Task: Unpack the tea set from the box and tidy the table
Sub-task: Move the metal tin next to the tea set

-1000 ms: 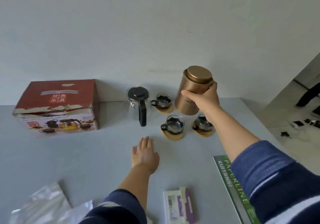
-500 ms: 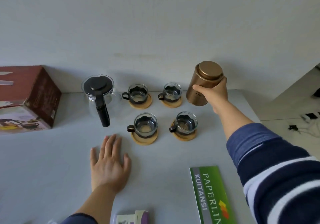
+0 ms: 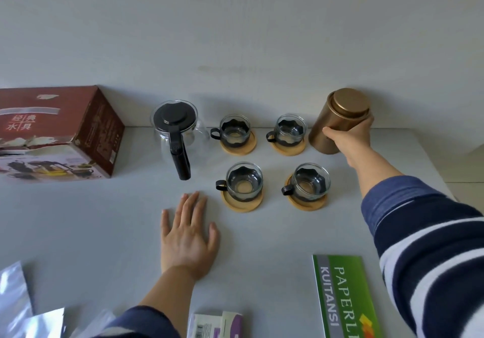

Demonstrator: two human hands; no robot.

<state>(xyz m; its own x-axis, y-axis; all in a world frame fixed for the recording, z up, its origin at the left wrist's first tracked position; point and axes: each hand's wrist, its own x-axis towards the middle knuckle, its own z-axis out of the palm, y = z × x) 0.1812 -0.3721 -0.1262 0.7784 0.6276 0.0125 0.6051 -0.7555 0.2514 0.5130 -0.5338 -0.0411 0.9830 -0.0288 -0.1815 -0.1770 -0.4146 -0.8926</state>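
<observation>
My right hand (image 3: 349,137) grips a gold-brown tea canister (image 3: 337,120) at the back right of the table, its base on or just above the tabletop beside the cups. Several glass cups with black holders sit on round wooden coasters: back left cup (image 3: 235,133), back right cup (image 3: 289,133), front left cup (image 3: 243,184), front right cup (image 3: 309,183). A glass teapot (image 3: 175,131) with black lid and handle stands left of them. My left hand (image 3: 187,235) rests flat on the table, fingers spread, holding nothing. The red tea set box (image 3: 60,133) lies at the far left.
A green receipt book (image 3: 343,295) lies at the front right. A small white and purple packet (image 3: 214,324) sits at the front edge. Clear plastic wrapping (image 3: 15,298) lies at the front left. The grey table (image 3: 104,233) meets a white wall behind.
My right hand has carried the canister to the right and down, past the back right cup, to the table's back right. My left hand stays flat on the table.
</observation>
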